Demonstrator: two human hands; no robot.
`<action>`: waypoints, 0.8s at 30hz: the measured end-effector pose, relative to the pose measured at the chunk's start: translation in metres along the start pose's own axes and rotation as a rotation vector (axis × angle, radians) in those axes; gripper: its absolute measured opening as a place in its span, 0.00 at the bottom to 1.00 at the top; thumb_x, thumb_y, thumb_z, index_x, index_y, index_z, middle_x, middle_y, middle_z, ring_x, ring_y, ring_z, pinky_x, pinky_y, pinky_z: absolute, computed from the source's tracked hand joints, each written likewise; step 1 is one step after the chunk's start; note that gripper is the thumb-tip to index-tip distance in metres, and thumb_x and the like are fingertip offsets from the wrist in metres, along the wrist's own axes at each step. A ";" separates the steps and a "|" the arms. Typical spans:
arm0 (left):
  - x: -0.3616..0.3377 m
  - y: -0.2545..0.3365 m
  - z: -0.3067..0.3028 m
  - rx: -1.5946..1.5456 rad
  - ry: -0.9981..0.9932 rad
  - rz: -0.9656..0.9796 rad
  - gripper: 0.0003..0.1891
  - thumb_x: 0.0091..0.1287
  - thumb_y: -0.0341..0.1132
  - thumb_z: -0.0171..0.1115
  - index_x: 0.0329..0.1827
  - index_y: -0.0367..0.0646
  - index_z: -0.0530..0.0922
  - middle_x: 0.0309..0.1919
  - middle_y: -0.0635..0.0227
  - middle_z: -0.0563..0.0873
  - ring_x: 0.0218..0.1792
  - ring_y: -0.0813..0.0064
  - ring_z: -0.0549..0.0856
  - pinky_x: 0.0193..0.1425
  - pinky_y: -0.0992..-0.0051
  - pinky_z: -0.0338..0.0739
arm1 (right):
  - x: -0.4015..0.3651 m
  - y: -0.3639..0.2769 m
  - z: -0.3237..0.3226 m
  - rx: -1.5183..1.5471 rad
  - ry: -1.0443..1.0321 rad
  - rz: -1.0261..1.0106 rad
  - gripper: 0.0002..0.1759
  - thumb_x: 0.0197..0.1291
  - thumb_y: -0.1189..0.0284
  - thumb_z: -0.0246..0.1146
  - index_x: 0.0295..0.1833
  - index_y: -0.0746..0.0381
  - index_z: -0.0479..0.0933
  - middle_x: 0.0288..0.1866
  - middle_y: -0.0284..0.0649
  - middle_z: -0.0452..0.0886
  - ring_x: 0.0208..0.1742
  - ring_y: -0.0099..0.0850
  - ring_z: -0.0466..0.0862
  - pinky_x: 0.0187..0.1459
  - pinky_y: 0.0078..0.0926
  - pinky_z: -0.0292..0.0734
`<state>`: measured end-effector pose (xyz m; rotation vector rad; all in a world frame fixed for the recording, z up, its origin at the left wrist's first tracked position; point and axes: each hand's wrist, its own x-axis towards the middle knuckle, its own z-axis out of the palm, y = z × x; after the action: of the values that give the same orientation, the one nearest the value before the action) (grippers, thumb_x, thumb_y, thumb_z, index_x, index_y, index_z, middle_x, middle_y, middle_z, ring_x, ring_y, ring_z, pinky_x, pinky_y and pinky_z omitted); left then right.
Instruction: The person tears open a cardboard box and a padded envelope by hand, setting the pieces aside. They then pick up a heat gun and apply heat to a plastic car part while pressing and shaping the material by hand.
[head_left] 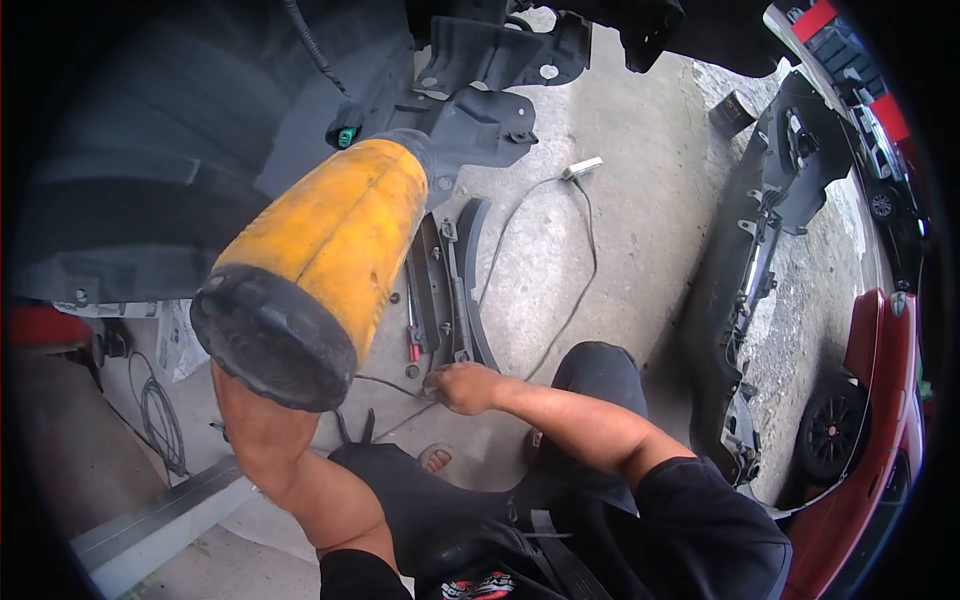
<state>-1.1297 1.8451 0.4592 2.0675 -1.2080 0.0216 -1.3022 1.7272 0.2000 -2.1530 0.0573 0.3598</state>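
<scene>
A large yellow power tool (335, 225) with a black rounded end hangs close to the camera at upper left. My left forearm (290, 450) runs up behind it, and the tool hides my left hand and its fingers. Lower and near the middle, my right hand (463, 388) has its fingers curled closed by the lower end of a dark curved trim strip (470, 280). A thin grey cable (590, 285) passes at this hand; whether the fingers grip it is unclear. Left of the strip lies a red-handled tool (412, 335).
Dark panels (130, 180) fill the upper left, with a green connector (346, 137) hanging there. A white plug block (583, 168) lies on the concrete. At right are a long black bumper (725, 300), a can (733, 113) and a red car (870, 400). Coiled cable (160, 425) lies at left.
</scene>
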 end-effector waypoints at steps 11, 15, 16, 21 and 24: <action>0.000 -0.001 -0.004 -0.051 0.067 -0.081 0.38 0.50 0.35 0.79 0.64 0.34 0.71 0.58 0.51 0.79 0.59 0.52 0.78 0.66 0.60 0.67 | -0.001 -0.001 -0.001 0.011 0.007 -0.018 0.18 0.66 0.65 0.53 0.53 0.66 0.75 0.47 0.54 0.83 0.54 0.51 0.80 0.58 0.48 0.72; 0.005 0.006 -0.004 -0.052 0.058 -0.018 0.26 0.59 0.19 0.69 0.61 0.33 0.70 0.54 0.57 0.81 0.55 0.67 0.82 0.62 0.70 0.74 | -0.003 0.000 -0.001 0.006 0.017 -0.034 0.19 0.67 0.65 0.53 0.55 0.66 0.75 0.48 0.54 0.83 0.54 0.51 0.80 0.58 0.47 0.71; 0.005 0.005 -0.005 -0.031 0.052 -0.007 0.26 0.59 0.19 0.69 0.61 0.32 0.71 0.54 0.57 0.81 0.55 0.66 0.82 0.62 0.70 0.74 | -0.002 0.000 -0.002 0.002 0.004 -0.031 0.19 0.67 0.64 0.53 0.55 0.66 0.75 0.47 0.54 0.83 0.54 0.51 0.80 0.58 0.47 0.71; 0.008 0.012 -0.009 -0.065 -0.021 -0.030 0.26 0.59 0.20 0.70 0.60 0.32 0.72 0.54 0.57 0.82 0.55 0.66 0.81 0.62 0.69 0.74 | -0.005 -0.005 -0.007 -0.009 -0.018 -0.013 0.19 0.67 0.64 0.54 0.56 0.66 0.75 0.46 0.55 0.83 0.55 0.51 0.80 0.58 0.46 0.71; 0.007 0.013 -0.011 -0.046 0.010 -0.061 0.25 0.59 0.22 0.71 0.59 0.32 0.73 0.53 0.57 0.83 0.54 0.66 0.82 0.61 0.70 0.75 | -0.006 -0.006 -0.008 -0.011 -0.013 -0.013 0.19 0.67 0.64 0.54 0.56 0.65 0.75 0.46 0.55 0.83 0.55 0.51 0.80 0.58 0.46 0.71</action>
<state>-1.1322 1.8427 0.4774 2.0609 -1.1287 -0.0240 -1.3055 1.7239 0.2108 -2.1605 0.0340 0.3667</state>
